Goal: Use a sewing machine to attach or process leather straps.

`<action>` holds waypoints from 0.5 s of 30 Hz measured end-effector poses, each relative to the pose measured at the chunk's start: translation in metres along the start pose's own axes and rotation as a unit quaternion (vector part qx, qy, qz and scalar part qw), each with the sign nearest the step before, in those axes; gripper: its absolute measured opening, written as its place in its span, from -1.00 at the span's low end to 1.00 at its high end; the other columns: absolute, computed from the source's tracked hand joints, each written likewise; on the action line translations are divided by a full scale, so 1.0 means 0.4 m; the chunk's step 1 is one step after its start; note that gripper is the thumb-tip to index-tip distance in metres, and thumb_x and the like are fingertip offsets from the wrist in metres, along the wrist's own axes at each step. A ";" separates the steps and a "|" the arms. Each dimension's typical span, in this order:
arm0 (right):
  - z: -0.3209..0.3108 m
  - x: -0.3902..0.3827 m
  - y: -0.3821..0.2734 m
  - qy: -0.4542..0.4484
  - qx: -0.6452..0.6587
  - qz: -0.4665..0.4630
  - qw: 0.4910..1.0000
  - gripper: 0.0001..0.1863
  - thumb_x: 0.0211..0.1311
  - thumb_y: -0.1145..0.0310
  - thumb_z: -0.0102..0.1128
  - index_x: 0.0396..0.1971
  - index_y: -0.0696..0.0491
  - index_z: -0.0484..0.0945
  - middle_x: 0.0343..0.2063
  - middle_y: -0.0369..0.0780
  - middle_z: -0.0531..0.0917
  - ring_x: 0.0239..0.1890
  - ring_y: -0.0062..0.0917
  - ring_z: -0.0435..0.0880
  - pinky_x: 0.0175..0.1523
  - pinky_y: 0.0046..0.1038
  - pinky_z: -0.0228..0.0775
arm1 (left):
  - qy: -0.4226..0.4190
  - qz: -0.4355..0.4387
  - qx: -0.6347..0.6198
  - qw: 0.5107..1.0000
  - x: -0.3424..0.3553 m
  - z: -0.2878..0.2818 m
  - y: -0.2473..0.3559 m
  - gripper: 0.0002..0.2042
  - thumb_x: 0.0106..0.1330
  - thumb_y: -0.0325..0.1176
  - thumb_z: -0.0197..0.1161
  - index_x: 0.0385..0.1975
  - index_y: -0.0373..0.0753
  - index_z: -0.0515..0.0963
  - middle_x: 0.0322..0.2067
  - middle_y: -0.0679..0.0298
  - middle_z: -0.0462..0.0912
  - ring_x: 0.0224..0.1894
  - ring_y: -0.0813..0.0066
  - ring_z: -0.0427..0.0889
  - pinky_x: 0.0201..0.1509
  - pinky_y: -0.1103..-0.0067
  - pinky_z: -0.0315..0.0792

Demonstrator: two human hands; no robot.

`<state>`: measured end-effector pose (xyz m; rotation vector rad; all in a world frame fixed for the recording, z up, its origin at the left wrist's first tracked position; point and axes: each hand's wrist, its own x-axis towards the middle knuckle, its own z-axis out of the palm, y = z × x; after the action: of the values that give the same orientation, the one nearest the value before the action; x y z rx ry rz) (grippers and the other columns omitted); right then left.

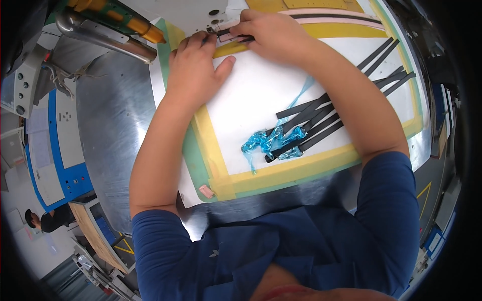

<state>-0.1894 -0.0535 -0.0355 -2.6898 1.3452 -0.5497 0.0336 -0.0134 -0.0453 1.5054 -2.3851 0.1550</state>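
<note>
Black strip (232,36), thin and floppy I judge, pinched by my left hand (193,70) and right hand (273,32) at twelve o'clock.

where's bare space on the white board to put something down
The white board is bare between the left hand and the black strips, above the crumpled blue film. The metal table left of the left forearm is also open. Crowded: the top edge under both hands, right hand, and the strip pile.

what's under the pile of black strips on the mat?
The pile of black strips lies on a white mat with yellow tape borders, overlapping crumpled blue film. How far the film runs beneath the strips is hidden.
</note>
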 end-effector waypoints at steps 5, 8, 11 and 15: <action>0.008 0.005 0.011 0.015 0.000 -0.017 1.000 -0.58 0.19 0.43 0.30 0.09 -0.07 0.73 -0.06 -0.21 0.66 -0.04 -0.25 0.72 0.07 -0.22 0.58 | -0.002 -0.006 -0.005 1.000 0.004 0.000 0.002 -0.39 0.34 0.01 0.33 0.26 -0.31 0.57 0.28 0.03 0.54 0.34 0.00 0.47 0.40 0.12 0.31; 0.000 -0.008 0.008 0.007 0.006 0.000 1.000 -0.59 0.19 0.43 0.31 0.08 -0.07 0.74 -0.06 -0.21 0.66 -0.05 -0.24 0.73 0.06 -0.22 0.58 | 0.001 0.005 0.001 1.000 0.004 -0.003 0.013 -0.40 0.37 -0.03 0.33 0.25 -0.37 0.57 0.26 -0.05 0.56 0.30 -0.08 0.50 0.40 0.18 0.35; 0.000 0.005 0.000 0.005 0.003 -0.003 1.000 -0.59 0.19 0.42 0.32 0.07 -0.07 0.74 -0.06 -0.22 0.65 -0.06 -0.24 0.73 0.05 -0.22 0.59 | 0.009 0.010 0.002 1.000 0.004 -0.014 0.010 -0.40 0.37 -0.05 0.34 0.26 -0.39 0.56 0.25 -0.07 0.56 0.31 -0.07 0.49 0.41 0.20 0.34; 0.007 -0.004 0.001 0.024 -0.004 -0.011 1.000 -0.60 0.19 0.40 0.33 0.07 -0.08 0.73 -0.06 -0.22 0.65 -0.07 -0.24 0.73 0.05 -0.21 0.59 | -0.009 0.003 0.006 1.000 0.004 -0.019 0.018 -0.40 0.37 -0.07 0.34 0.26 -0.41 0.55 0.25 -0.09 0.56 0.31 -0.08 0.50 0.42 0.21 0.35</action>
<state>-0.1896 -0.0528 -0.0385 -2.7165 1.3337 -0.6164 0.0282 -0.0097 -0.0369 1.5108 -2.4066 0.1584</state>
